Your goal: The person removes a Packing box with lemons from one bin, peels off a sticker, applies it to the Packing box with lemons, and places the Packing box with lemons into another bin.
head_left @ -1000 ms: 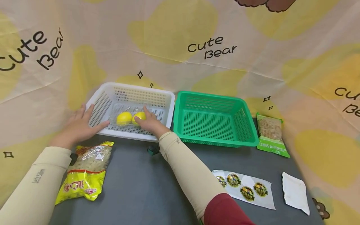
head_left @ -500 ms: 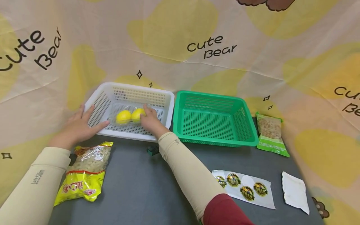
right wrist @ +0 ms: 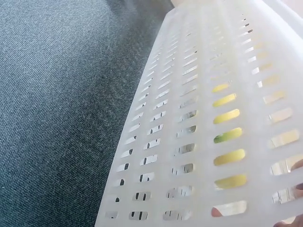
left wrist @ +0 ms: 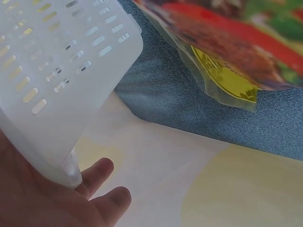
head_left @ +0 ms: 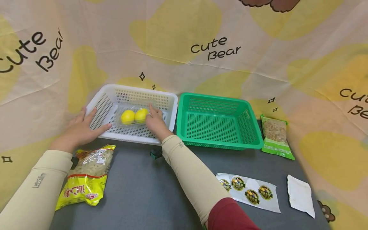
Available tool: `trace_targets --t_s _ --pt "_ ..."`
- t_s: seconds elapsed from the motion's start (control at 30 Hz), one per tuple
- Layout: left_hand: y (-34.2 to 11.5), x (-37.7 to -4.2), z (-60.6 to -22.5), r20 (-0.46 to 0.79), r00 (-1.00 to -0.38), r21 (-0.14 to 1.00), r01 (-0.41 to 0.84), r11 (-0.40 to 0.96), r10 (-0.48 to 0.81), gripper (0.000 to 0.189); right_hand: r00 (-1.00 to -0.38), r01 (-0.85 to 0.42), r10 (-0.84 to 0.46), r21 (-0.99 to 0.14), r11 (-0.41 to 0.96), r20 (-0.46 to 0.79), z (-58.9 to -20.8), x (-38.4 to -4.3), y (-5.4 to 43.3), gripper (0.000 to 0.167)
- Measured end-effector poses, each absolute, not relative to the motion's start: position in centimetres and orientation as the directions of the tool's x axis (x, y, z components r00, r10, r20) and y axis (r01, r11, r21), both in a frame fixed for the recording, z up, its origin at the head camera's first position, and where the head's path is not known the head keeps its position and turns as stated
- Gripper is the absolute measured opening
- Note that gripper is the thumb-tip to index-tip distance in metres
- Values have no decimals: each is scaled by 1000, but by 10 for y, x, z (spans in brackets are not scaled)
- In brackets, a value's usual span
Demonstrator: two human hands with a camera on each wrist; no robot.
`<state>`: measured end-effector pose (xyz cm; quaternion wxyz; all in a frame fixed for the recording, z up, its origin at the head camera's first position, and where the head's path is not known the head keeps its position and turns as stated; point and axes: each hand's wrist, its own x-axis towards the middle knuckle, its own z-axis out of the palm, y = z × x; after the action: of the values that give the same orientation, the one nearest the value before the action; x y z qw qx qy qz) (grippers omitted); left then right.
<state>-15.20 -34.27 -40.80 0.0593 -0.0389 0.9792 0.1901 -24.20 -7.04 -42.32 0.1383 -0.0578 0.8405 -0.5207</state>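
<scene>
We are seeing a small shift: the clear pack (head_left: 134,117) with two yellow fruits (head_left: 127,117) is sitting slightly farther back in the white basket (head_left: 129,139) than half a second ago. Our right hand (head_left: 156,123) is moving with it and seems to be pinching the pack's right end; the thumb is no longer lying across the right-hand fruit, as it was a second ago. The contact itself is partly hidden.

Our left hand (head_left: 81,130) is keeping its place: fingers spreading along the basket's left side, thumb lying toward the front rim, so we are reading it as bracing, not clenching.

What it's meaning for the work: the pack is probably coming under the right hand's control while the left is steadying the basket. The pack is remaining inside the walls; whether it is lifting off the basket floor, we aren't able to tell. In the right wrist view we are getting only yellow through the slots.

Nothing else is obviously moving. The green basket (head_left: 215,144) is standing just beside, to the right, and the yellow bag (head_left: 89,179) is lying on the tabletop (head_left: 138,188) near our left forearm.
</scene>
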Motion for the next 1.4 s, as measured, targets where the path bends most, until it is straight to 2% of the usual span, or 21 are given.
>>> trace_targets --t_s 0.3,0.53,0.8,1.0,1.17,1.4 --pt "-343 -155 -410 -122 -992 366 -86 927 -44 111 -972 39 -194 -909 415 -130 -422 -243 -69 56" --pt "-345 -153 -410 -135 -990 364 -98 926 -51 111 -993 -97 -100 -900 425 59 -414 -234 -66 55" --pt "-345 -155 -410 -135 -990 359 -91 929 -45 110 -990 -132 -89 -956 260 113 -382 -214 -43 57" --pt "-345 -156 -410 -127 -991 363 -85 928 -41 109 -979 -193 -92 -966 171 179 -374 -193 -1 58" --pt "-346 -157 -412 -132 -990 362 -91 928 -46 110 -983 -152 -123 -982 110 138 -379 -163 43 59" --pt "-349 -157 -416 -122 -992 367 -88 926 -45 110 -996 -58 -74 -997 57 54 -395 -114 90 57"
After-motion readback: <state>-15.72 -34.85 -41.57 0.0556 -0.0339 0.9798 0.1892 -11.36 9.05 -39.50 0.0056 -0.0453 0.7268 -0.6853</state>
